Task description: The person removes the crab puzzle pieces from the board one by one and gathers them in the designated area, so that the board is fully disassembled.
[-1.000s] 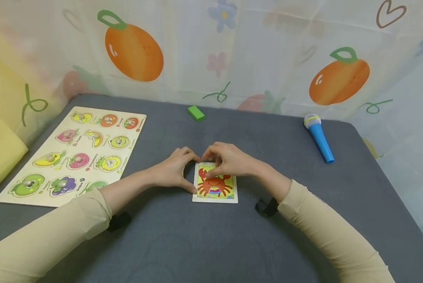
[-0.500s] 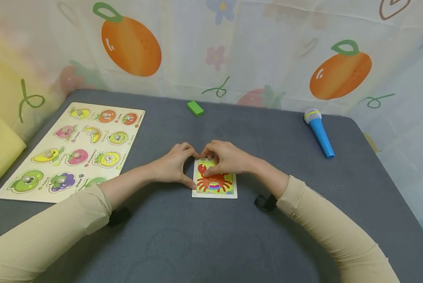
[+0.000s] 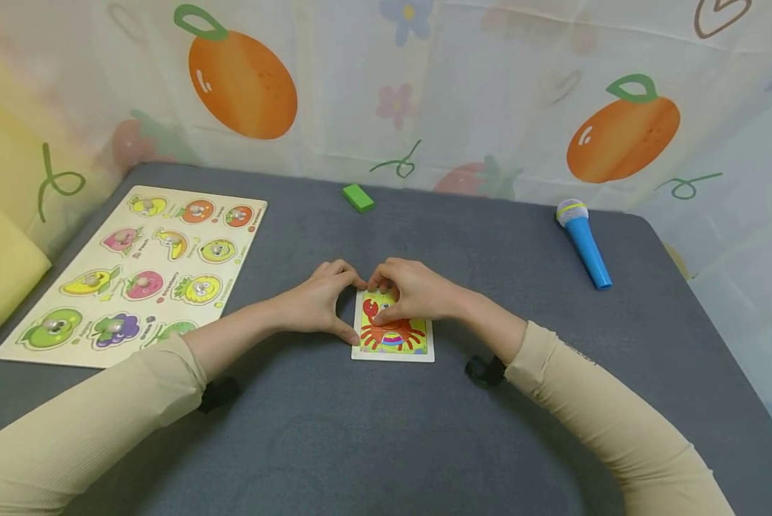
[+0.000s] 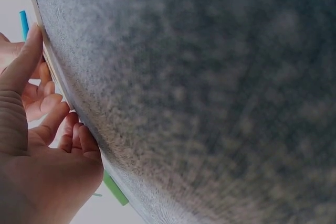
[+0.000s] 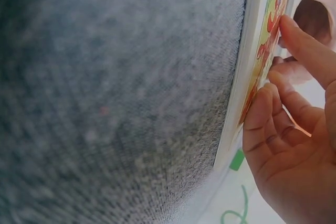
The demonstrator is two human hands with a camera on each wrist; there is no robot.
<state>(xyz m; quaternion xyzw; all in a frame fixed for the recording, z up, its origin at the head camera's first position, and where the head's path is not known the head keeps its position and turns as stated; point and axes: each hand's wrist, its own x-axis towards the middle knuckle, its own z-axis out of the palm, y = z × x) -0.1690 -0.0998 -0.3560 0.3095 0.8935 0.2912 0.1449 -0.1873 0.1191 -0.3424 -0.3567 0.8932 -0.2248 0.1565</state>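
Observation:
In the head view a small crab jigsaw puzzle [image 3: 395, 338], with a red crab on yellow inside a pale frame, lies flat on the dark grey table. At its left edge is my left hand [image 3: 317, 301], holding the frame with the thumb near the lower left and the forefinger at the upper left corner. My right hand [image 3: 418, 290] reaches over the top right part of the picture. Its thumb touches the crab and its bent fingers sit at the top edge, as the right wrist view shows of the picture [image 5: 270, 30]. The hand hides the puzzle's upper right.
A fruit peg board [image 3: 186, 279] lies on the left, partly under my left sleeve [image 3: 102, 423]. Behind the hands sits a green block [image 3: 358, 198]. A blue toy microphone [image 3: 585, 247] lies at the back right. A fruit-printed curtain [image 3: 476, 93] hangs behind the table.
The head view has tilted a little, so everything sits slightly higher in the picture. Both hands keep nearly the same place on the puzzle.

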